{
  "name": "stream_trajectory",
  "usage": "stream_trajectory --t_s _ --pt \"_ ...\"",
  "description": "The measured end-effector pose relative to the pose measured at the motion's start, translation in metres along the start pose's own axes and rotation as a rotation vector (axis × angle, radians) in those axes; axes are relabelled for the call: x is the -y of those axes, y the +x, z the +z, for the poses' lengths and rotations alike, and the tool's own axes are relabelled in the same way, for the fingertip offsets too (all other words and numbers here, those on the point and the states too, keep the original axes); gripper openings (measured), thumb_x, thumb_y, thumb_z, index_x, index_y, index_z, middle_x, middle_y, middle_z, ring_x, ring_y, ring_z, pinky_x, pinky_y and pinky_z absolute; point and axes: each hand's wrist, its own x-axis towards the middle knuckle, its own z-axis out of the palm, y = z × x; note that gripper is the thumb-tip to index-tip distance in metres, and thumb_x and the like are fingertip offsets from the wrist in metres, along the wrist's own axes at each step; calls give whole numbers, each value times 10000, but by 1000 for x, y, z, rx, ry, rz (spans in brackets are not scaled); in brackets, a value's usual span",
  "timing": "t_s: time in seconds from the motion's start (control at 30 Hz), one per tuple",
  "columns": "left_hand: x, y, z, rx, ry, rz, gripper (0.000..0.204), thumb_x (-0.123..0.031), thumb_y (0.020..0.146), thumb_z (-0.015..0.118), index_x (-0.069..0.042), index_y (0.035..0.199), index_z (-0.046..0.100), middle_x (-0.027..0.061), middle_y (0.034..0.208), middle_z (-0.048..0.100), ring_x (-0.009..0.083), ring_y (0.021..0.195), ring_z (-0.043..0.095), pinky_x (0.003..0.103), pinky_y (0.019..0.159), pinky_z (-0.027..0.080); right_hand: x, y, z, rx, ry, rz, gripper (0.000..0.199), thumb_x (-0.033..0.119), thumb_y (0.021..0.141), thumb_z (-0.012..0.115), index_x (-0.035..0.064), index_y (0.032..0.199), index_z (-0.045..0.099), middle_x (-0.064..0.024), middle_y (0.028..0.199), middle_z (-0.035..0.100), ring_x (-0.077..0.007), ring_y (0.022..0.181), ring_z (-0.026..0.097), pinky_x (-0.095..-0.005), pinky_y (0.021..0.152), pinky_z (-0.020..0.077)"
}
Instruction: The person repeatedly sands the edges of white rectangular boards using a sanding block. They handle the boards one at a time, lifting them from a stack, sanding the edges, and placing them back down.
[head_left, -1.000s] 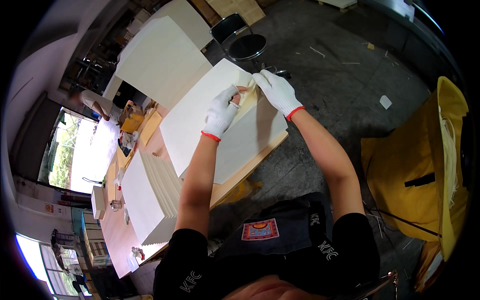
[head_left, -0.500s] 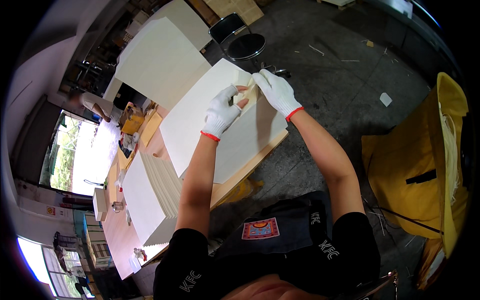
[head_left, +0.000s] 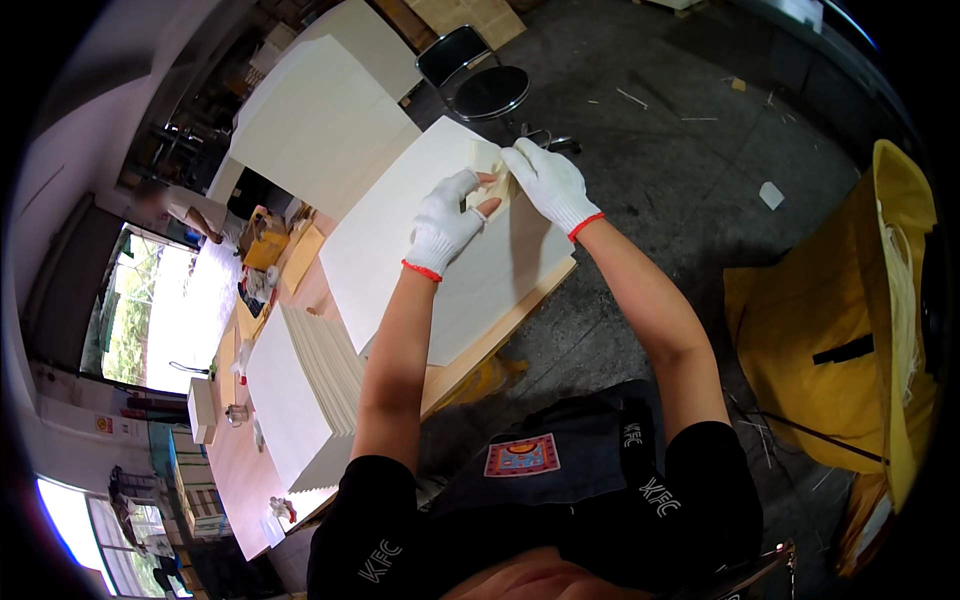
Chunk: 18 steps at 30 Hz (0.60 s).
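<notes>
A large white board (head_left: 400, 250) lies on the wooden table, and both my hands are over its far right part. White knit gloves with red cuffs cover them; the left thumb and a left fingertip are bare. My left hand (head_left: 447, 220) curls its thumb and finger around a crumpled, pale cream strip (head_left: 500, 185). At the board's right edge my right hand (head_left: 550, 185) has its fingers pressed together on the same strip. Those right fingertips are partly hidden, and I cannot tell what the strip is made of.
A stack of white boards (head_left: 300, 385) stands left of my left forearm. Further white boards (head_left: 320, 120) lie beyond. A black chair (head_left: 490, 92) is past the far corner, and a big yellow bag (head_left: 810, 330) stands at right. Another person (head_left: 195, 210) is at the far left.
My right hand has shifted very slightly left along the strip. My left hand and the white board have stayed almost the same.
</notes>
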Motion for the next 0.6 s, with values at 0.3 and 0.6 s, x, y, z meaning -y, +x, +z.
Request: stream_trajectory --t_s 0.3,0.6 --pt "-8 -1 -3 10 151 107 446 -133 874 699 -144 1317 644 133 1245 669 302 1118 643 390 953 522 -2 0 0 -35 12 -8 441 501 1034 423 89 969 564 -230 837 677 -449 835 657 -549 742 479" --pt "-16 -38 -27 64 592 -202 415 -131 860 617 -119 1275 597 227 1289 632 395 1161 621 512 934 516 17 -7 -46 -63 65 83 454 546 977 552 106 1035 652 -89 823 702 -272 774 690 -400 699 485"
